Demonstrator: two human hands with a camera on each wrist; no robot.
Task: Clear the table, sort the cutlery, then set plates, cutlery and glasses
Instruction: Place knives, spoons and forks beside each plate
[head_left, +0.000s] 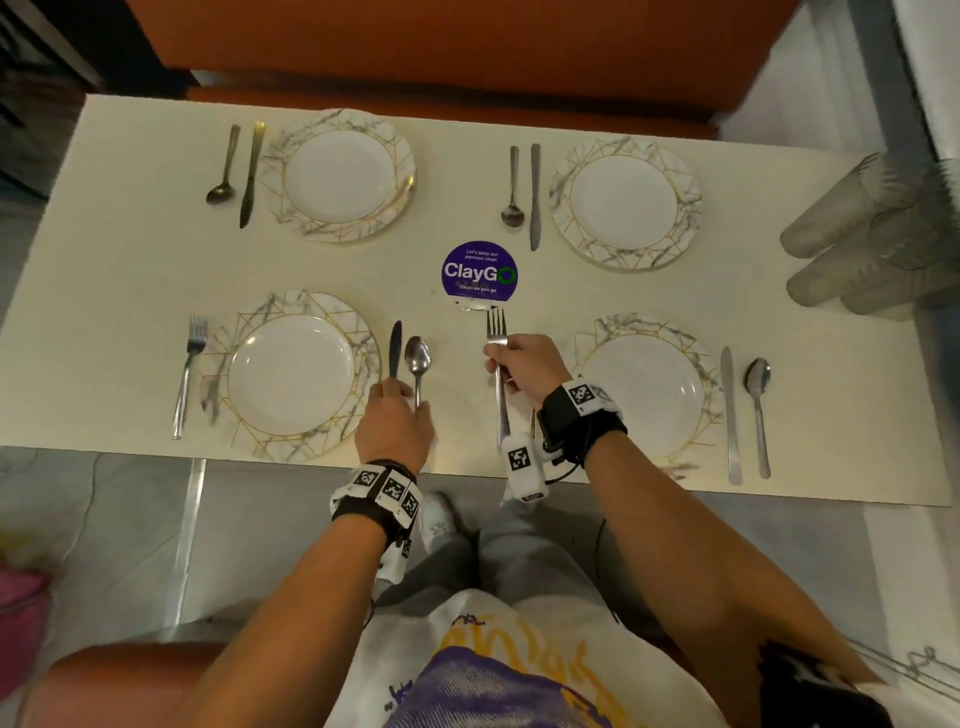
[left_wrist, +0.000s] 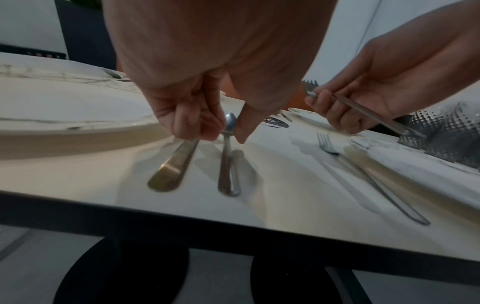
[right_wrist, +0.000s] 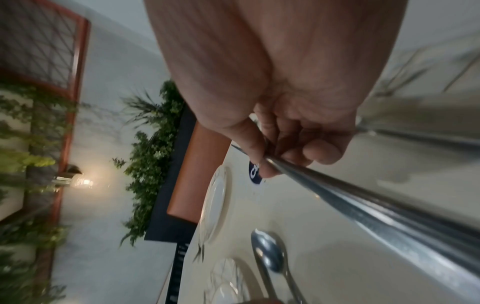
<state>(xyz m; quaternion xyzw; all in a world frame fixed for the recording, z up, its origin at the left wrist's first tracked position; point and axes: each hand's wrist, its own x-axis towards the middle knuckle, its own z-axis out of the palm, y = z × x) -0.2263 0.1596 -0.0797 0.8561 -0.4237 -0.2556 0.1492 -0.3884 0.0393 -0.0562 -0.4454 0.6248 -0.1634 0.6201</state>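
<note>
My left hand (head_left: 402, 389) is at the near edge, right of the near left plate (head_left: 296, 374). Its fingers curl round the handle of a dark knife (head_left: 396, 348) that lies on the table. The thumb (left_wrist: 241, 127) touches the neck of the spoon (head_left: 418, 358) lying beside it. My right hand (head_left: 498, 358) grips a fork (head_left: 496, 327) above the table, tines pointing away, left of the near right plate (head_left: 649, 389). In the left wrist view a second fork (left_wrist: 363, 174) lies flat under that hand.
Two far plates (head_left: 337, 176) (head_left: 623, 202) each have a spoon and knife on their left. A fork (head_left: 187, 374) lies left of the near left plate; a knife (head_left: 730, 410) and spoon (head_left: 758, 400) lie right of the near right one. Stacked clear glasses (head_left: 872, 234) lie at the right end. A purple sticker (head_left: 479, 273) marks the centre.
</note>
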